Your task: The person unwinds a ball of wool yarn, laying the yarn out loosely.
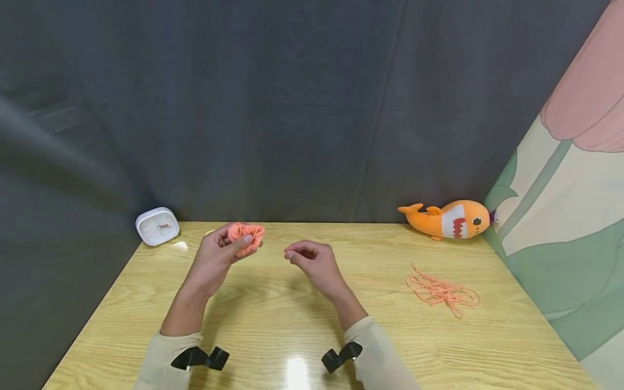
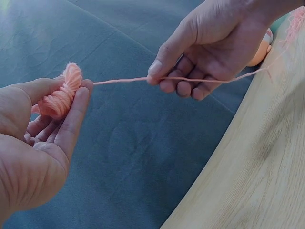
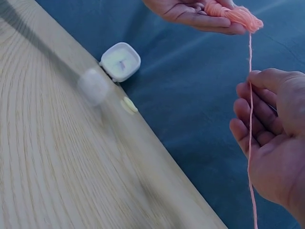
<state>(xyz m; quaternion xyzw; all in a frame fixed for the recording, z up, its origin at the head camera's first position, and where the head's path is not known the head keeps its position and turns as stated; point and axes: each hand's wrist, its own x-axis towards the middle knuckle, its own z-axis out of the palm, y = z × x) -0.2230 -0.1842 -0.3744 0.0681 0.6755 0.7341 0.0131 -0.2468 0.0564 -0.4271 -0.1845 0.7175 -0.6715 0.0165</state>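
Observation:
My left hand (image 1: pixel 213 261) grips a small bundle of coral yarn (image 1: pixel 246 238) above the table, the thumb lying over its wound loops. In the left wrist view the bundle (image 2: pixel 59 102) looks pinched in at its middle. A single strand (image 2: pixel 119 81) runs taut from it to my right hand (image 1: pixel 317 265). That hand pinches the strand between thumb and index finger, a short way to the right of the bundle. Past the pinch, the yarn (image 3: pixel 249 157) crosses the right palm and trails off. A loose, tangled heap of the same yarn (image 1: pixel 442 291) lies at the table's right.
A white square clock (image 1: pixel 157 226) stands at the back left corner. At the back right lies an orange plush shark (image 1: pixel 450 220). Dark cloth (image 1: pixel 292 108) hangs behind the wooden table (image 1: pixel 273 346). A small pale yellow object (image 3: pixel 129 104) sits near the back edge.

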